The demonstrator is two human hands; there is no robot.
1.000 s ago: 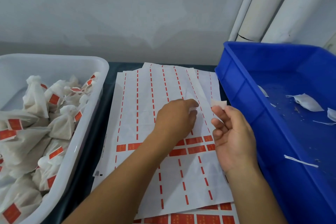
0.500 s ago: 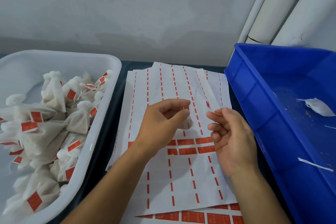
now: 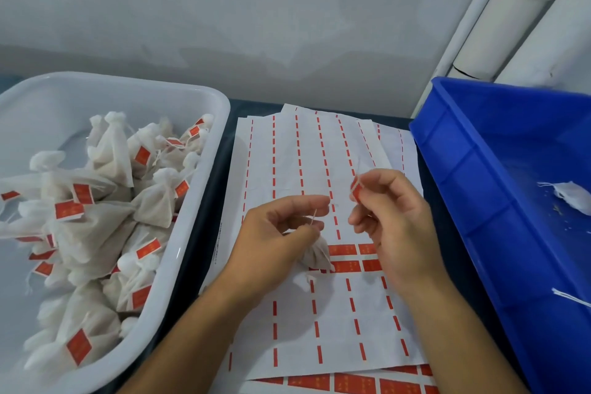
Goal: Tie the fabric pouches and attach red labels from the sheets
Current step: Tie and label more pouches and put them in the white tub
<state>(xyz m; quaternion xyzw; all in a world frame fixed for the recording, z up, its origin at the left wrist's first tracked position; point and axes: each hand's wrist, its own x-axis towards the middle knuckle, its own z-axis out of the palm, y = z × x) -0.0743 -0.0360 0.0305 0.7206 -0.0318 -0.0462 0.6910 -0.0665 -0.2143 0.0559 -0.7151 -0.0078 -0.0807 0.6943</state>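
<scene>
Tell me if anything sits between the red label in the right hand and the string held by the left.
Nothing visible does. The right hand pinches the red label; the left hand holds the pouch and its string; only open air separates them.

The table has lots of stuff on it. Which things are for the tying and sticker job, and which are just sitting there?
For the job:
left hand holding a small pouch by its string
right hand pinching a red label
label sheets
white tub of finished pouches

Just sitting there:
blue bin
white pipes
</scene>
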